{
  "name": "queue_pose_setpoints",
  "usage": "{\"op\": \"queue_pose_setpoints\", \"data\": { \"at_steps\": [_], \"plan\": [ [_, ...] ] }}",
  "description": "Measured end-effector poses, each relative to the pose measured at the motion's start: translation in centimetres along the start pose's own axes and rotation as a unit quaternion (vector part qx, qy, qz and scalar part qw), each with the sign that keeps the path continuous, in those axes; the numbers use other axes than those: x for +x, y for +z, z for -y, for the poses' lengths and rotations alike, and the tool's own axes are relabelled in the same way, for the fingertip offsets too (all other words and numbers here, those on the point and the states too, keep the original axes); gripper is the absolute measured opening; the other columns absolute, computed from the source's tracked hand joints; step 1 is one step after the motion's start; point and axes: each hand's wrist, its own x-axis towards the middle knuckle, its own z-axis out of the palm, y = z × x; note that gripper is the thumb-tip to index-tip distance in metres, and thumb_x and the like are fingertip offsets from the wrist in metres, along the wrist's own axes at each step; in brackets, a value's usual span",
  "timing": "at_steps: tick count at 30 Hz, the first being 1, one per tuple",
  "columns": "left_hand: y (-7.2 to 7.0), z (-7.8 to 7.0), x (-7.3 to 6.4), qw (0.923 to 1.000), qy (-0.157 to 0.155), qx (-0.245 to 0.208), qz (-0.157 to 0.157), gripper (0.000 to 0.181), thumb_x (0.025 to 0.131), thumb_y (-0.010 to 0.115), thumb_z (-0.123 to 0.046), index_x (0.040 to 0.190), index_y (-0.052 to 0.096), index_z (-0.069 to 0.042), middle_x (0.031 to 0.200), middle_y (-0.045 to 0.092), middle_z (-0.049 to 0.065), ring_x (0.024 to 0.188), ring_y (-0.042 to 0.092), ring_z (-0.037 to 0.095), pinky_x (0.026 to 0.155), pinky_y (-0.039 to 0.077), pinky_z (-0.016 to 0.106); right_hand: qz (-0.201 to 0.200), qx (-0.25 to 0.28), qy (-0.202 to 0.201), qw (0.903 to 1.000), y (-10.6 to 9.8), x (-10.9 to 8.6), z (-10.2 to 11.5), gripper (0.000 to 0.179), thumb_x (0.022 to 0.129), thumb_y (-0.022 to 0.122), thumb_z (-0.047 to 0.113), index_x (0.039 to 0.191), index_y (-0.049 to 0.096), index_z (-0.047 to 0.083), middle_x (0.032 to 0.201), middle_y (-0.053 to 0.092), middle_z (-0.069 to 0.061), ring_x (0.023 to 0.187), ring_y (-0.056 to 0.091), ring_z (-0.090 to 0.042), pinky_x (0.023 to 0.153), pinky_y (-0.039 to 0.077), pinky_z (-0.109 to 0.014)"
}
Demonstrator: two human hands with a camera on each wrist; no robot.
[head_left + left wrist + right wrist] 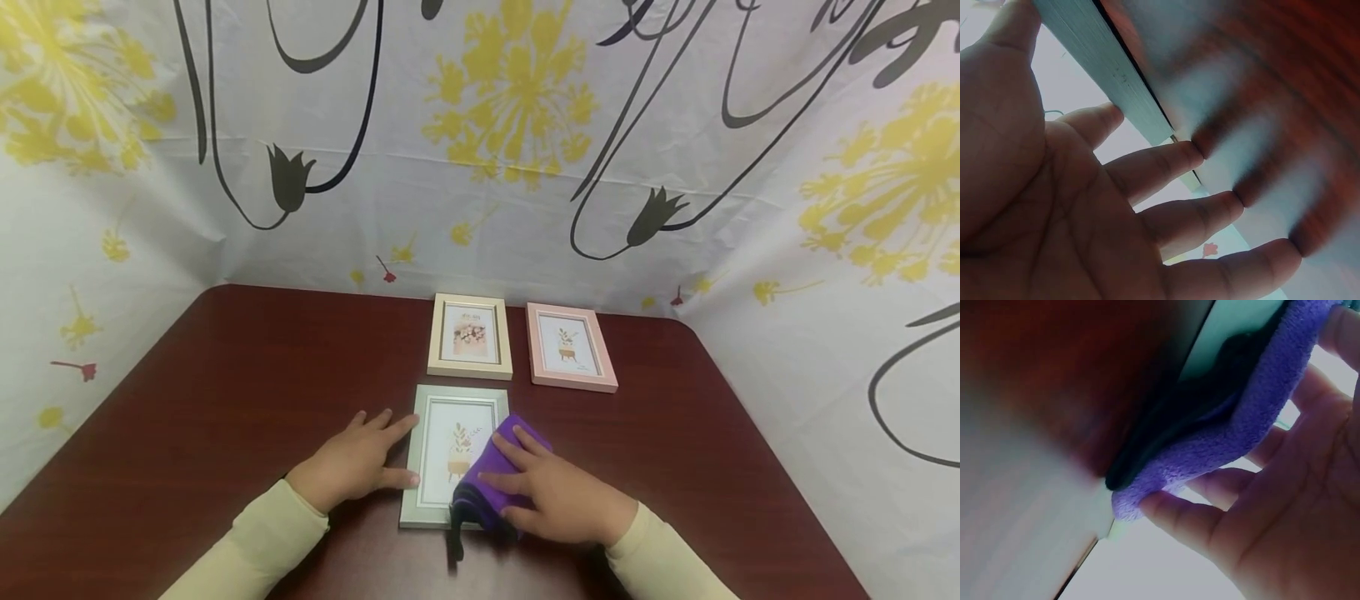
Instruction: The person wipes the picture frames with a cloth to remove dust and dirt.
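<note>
A pale green picture frame (453, 517) with a plant print lies flat near the front of the table. My left hand (352, 467) spreads its fingers at the frame's left side, thumb and index fingertips on the border. In the left wrist view, the fingers (1191, 219) are extended beside the frame's edge. My right hand (566, 496) presses spread fingers onto a folded purple and black cloth (491, 471) over the frame's lower right part. The plush purple cloth (1260, 406) shows its dark layer against the frame in the right wrist view. It hides part of the print.
Behind the green frame lie a cream picture frame (432, 350) with a flower print and a pink picture frame (536, 350) with a plant print. The dark red wooden table (285, 375) ends at a white patterned curtain (420, 192) at the back and sides.
</note>
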Motion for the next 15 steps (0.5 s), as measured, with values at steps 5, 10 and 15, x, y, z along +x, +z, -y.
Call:
{"op": "queue_pose_setpoints", "data": {
  "at_steps": [5, 10, 15],
  "plan": [
    [-0.1, 0.0, 0.0, 1.0000, -0.001, -0.002, 0.005, 0.088, 0.081, 0.076, -0.054, 0.152, 0.042, -0.014, 0.149, 0.038, 0.031, 0.134, 0.029, 0.061, 0.104, 0.035, 0.065, -0.005, -0.014, 0.002, 0.9999, 0.3, -0.6, 0.8, 0.045, 0.098, 0.060, 0.038, 0.142, 0.058, 0.026, 0.158, 0.027, -0.021, 0.143, 0.018, -0.050, 0.110, 0.031, -0.057],
    [-0.3, -0.1, 0.0, 0.9999, 0.001, -0.006, 0.011, 0.088, 0.081, 0.076, -0.053, 0.152, 0.041, -0.014, 0.149, 0.037, 0.032, 0.135, 0.028, 0.061, 0.104, 0.034, 0.066, -0.002, -0.016, 0.000, 0.9999, 0.0, -0.3, 0.5, 0.045, 0.098, 0.059, 0.039, 0.141, 0.058, 0.026, 0.158, 0.028, -0.021, 0.143, 0.019, -0.050, 0.109, 0.032, -0.057],
    [-0.3, -0.1, 0.0, 0.9999, 0.003, -0.007, 0.013, 0.088, 0.081, 0.076, -0.052, 0.152, 0.041, -0.014, 0.149, 0.037, 0.033, 0.134, 0.028, 0.062, 0.102, 0.036, 0.067, 0.001, -0.008, 0.006, 0.9999, -0.2, 1.0, -1.1, 0.045, 0.099, 0.058, 0.039, 0.141, 0.059, 0.025, 0.159, 0.028, -0.019, 0.145, 0.015, -0.048, 0.112, 0.027, -0.057]
  ]
}}
